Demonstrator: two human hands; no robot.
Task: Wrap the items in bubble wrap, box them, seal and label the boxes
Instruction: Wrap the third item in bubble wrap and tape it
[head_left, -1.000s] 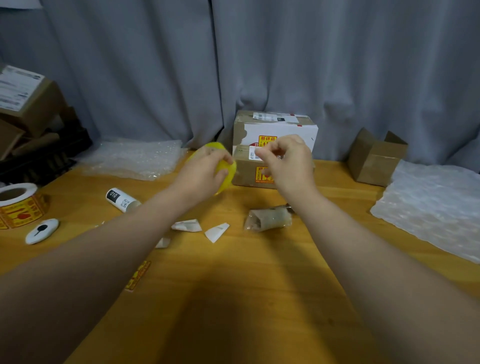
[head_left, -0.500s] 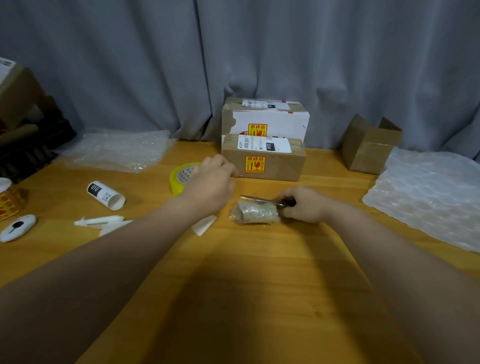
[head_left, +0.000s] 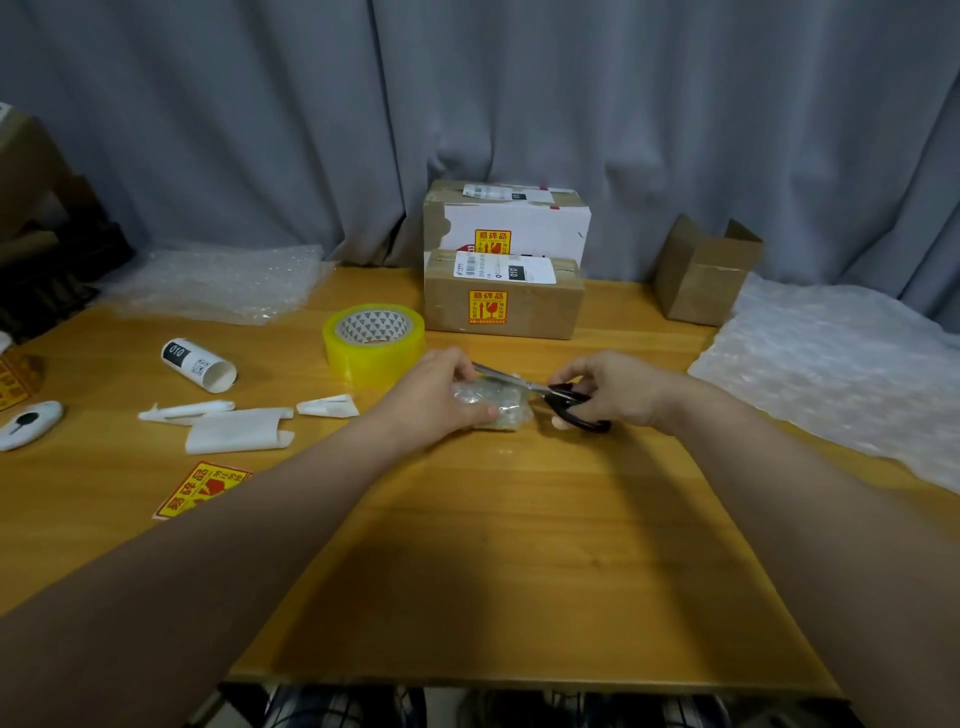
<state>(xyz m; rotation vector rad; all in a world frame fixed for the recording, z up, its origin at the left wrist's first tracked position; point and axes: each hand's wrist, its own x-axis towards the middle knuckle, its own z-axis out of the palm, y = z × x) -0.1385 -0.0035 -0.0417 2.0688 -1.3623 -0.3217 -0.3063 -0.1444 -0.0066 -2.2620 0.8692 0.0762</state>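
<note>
**Small wrapped bundle: how I'd expect it to handle**

The bubble-wrapped bundle (head_left: 493, 410) sits mid-table. The left hand (head_left: 441, 395) has its fingers curled over it with the thumb on the near side. The right hand (head_left: 618, 389) grips the black handles of the scissors (head_left: 540, 388), and the blades lie across the bundle's top.

My guess is it's light, squishy and a bit slick under the plastic, so hold it around the middle and not by the loose ends. What's inside is hidden, so treat it gently.

The surface is a smooth wooden table (head_left: 519, 545). From the bundle:
- 10 o'clock: yellow tape roll (head_left: 374, 338)
- 12 o'clock: two sealed boxes (head_left: 501, 299)
- 2 o'clock: open box (head_left: 701, 270)
- 3 o'clock: bubble wrap sheet (head_left: 831, 374)
- 9 o'clock: paper scraps (head_left: 239, 428)

A grey curtain (head_left: 467, 104) hangs behind it all.
</note>
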